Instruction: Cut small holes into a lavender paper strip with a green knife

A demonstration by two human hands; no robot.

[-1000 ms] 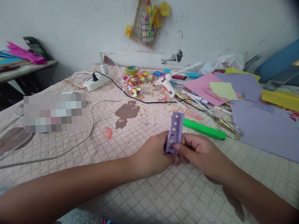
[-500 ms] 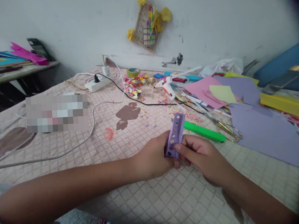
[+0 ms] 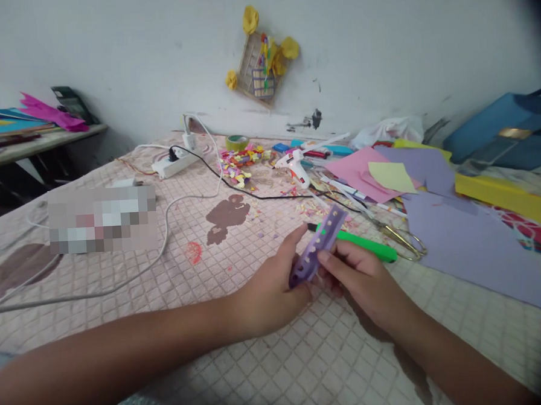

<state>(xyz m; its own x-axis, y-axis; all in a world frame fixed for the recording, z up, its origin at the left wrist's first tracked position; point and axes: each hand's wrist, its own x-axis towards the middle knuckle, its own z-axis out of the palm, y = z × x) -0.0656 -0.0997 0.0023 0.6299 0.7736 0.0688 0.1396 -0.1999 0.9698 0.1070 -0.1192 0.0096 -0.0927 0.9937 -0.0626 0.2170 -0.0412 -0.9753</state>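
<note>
A folded purple paper strip (image 3: 323,239) with a row of small holes is held between both hands, tilted up to the right. My left hand (image 3: 275,290) grips its lower end, the index finger raised. The thumb and fingers of my right hand (image 3: 356,270) pinch its right edge. Just behind them lies a bright green marker or cutter (image 3: 368,246) with a dark tip at its left end. Gold-handled scissors (image 3: 402,238) rest to the right of it.
A white glue gun (image 3: 296,167) stands behind the hands, beside paper scraps (image 3: 241,162). Purple sheets (image 3: 472,246) lie right. White and black cables run from a power strip (image 3: 175,163) across the patterned cloth.
The purple strip has tilted further to the right, and my left index finger has lifted off it. The view has shifted slightly, and more of the green object shows.
</note>
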